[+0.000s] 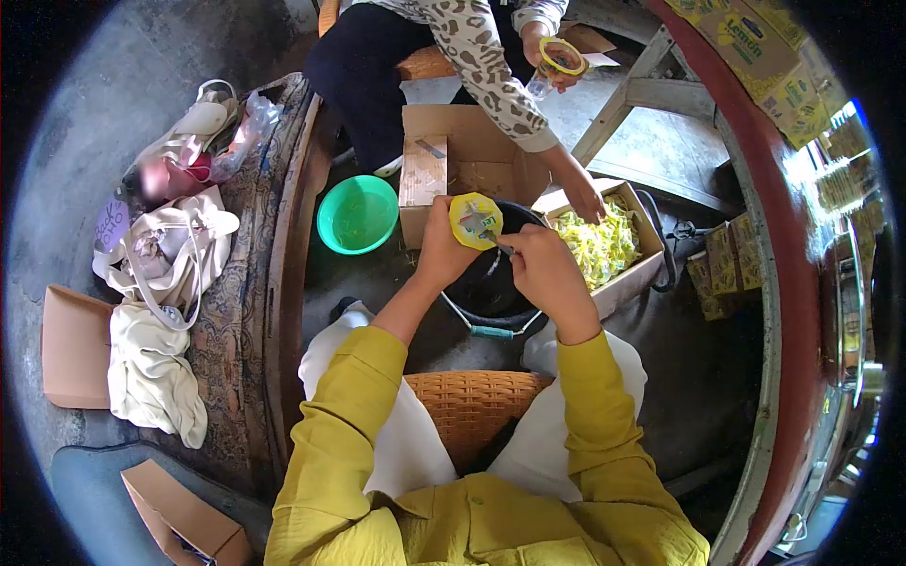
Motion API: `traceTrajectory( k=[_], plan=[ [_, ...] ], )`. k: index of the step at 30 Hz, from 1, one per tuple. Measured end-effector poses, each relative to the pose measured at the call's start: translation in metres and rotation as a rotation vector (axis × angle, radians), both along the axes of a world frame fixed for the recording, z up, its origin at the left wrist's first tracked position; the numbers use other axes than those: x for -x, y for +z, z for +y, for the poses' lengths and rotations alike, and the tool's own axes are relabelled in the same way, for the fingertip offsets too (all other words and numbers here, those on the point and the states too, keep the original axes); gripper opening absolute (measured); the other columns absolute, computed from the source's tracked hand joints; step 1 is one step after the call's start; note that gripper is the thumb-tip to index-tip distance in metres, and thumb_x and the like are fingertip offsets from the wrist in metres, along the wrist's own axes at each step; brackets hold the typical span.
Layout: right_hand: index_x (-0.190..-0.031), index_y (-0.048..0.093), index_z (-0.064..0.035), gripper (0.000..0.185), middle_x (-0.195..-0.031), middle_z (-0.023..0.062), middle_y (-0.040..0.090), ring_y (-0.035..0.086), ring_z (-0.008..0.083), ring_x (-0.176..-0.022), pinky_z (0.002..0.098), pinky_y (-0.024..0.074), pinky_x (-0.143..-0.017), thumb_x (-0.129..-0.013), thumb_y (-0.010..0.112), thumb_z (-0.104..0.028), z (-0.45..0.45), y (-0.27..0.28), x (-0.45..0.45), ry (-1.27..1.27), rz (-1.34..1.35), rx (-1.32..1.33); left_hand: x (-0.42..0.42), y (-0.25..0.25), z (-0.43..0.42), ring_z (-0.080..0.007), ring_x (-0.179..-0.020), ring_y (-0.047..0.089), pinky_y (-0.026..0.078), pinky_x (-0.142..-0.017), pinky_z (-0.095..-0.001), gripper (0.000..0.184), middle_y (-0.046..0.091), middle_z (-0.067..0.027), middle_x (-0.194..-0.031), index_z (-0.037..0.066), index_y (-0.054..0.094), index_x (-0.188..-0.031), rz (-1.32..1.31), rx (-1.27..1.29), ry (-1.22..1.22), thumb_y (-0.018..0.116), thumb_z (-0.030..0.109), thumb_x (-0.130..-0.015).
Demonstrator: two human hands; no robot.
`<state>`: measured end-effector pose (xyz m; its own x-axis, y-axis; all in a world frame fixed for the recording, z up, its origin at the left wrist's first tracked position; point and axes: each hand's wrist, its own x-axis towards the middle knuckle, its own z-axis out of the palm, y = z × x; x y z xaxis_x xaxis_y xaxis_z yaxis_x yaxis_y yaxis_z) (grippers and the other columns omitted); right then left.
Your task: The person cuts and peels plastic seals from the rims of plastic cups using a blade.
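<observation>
My left hand (437,250) grips a plastic cup with a round yellow printed lid (476,219), its top tilted towards me. Closed beside the lid's right edge is my right hand (549,269), pinching a thin, dark tool (504,249) whose tip meets the rim; its exact kind is unclear. Below both hands stands a black bucket (491,294) with a teal grip on its wire handle. A cardboard box (630,280) to the right holds many yellow-and-white printed wrappers (596,243). A co-worker's hand (587,200) reaches into those wrappers.
The co-worker's other hand (557,71) holds a clear cup with a yellow rim (563,57). An open carton (484,177) stands beyond the bucket, beside a green basin (358,215). Bags and cloth lie on a patterned bench (241,311) at left. A red-edged table (779,189) runs along the right.
</observation>
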<state>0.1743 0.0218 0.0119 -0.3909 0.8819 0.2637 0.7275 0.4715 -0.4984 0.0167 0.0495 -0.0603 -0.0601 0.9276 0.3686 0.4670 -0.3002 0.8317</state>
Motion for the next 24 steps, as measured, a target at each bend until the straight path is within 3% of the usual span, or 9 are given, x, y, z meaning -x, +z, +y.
traceTrajectory(
  k=[4, 7, 13, 14, 15, 21, 24],
  plan=[
    [-0.088, 0.066, -0.0012, 0.025, -0.073, 0.0179, 0.055, 0.055, 0.0353, -0.07, 0.0412, 0.0451, -0.066, -0.066, 0.056, 0.005, -0.003, 0.0, -0.011, -0.018, -0.002, 0.018, -0.002, -0.014, 0.009, -0.0237, -0.09, 0.056, 0.046, -0.078, -0.0327, 0.063, 0.054, -0.0131, -0.098, 0.002, 0.041, -0.102, -0.041, 0.033, -0.057, 0.083, 0.01, -0.056],
    [-0.089, 0.066, -0.001, 0.026, -0.074, 0.0182, 0.057, 0.056, 0.0347, -0.07, 0.0398, 0.0459, -0.066, -0.066, 0.056, 0.005, -0.001, -0.01, -0.022, -0.03, -0.008, -0.004, -0.002, -0.026, 0.016, -0.0311, -0.091, 0.055, 0.044, -0.077, -0.0364, 0.062, 0.054, -0.0174, -0.093, 0.001, 0.04, -0.102, -0.099, 0.047, -0.075, 0.08, 0.01, -0.056],
    [-0.094, 0.065, -0.0013, 0.031, -0.071, 0.0166, 0.058, 0.057, 0.0298, -0.063, 0.0361, 0.0468, -0.062, -0.064, 0.059, 0.006, 0.004, -0.006, -0.035, -0.099, 0.025, 0.01, 0.007, -0.064, 0.033, -0.0352, -0.091, 0.054, 0.044, -0.078, -0.0405, 0.059, 0.052, -0.0187, -0.097, 0.002, 0.039, -0.102, 0.076, 0.101, -0.093, 0.078, 0.011, -0.058],
    [-0.095, 0.065, -0.0015, 0.033, -0.07, 0.0162, 0.058, 0.057, 0.029, -0.062, 0.0356, 0.0468, -0.061, -0.064, 0.06, 0.006, 0.005, -0.002, -0.037, -0.114, 0.035, 0.008, 0.007, -0.069, 0.035, -0.0358, -0.092, 0.054, 0.043, -0.079, -0.0419, 0.059, 0.052, -0.0187, -0.098, 0.002, 0.039, -0.102, 0.192, 0.138, -0.079, 0.077, 0.011, -0.058],
    [-0.094, 0.064, -0.0009, 0.028, -0.081, 0.0209, 0.06, 0.058, 0.036, -0.079, 0.0416, 0.047, -0.073, -0.067, 0.056, 0.003, 0.005, 0.005, -0.038, -0.142, 0.029, 0.121, 0.006, -0.069, 0.033, -0.0365, -0.092, 0.054, 0.043, -0.079, -0.0433, 0.058, 0.052, -0.0187, -0.099, 0.003, 0.039, -0.103, 0.307, 0.174, -0.063, 0.076, 0.012, -0.059],
    [-0.094, 0.063, 0.0002, 0.028, -0.073, 0.0182, 0.06, 0.058, 0.0337, -0.068, 0.0389, 0.0476, -0.067, -0.067, 0.057, 0.002, 0.009, 0.008, -0.05, -0.144, 0.165, 0.092, -0.013, -0.079, 0.02, -0.0299, -0.092, 0.057, 0.043, -0.077, -0.0415, 0.049, 0.051, -0.0125, -0.1, 0.006, 0.04, -0.103, 0.884, 0.25, -0.019, 0.068, 0.007, -0.064],
    [-0.095, 0.063, 0.0005, 0.03, -0.071, 0.0174, 0.06, 0.058, 0.032, -0.065, 0.0371, 0.0476, -0.065, -0.066, 0.058, 0.003, 0.008, 0.015, -0.052, -0.17, 0.221, 0.123, -0.024, -0.082, 0.012, -0.0274, -0.088, 0.058, 0.043, -0.075, -0.0411, 0.04, 0.052, -0.0109, -0.098, 0.007, 0.042, -0.101, 0.982, 0.245, 0.024, 0.065, 0.007, -0.069]
  ],
)
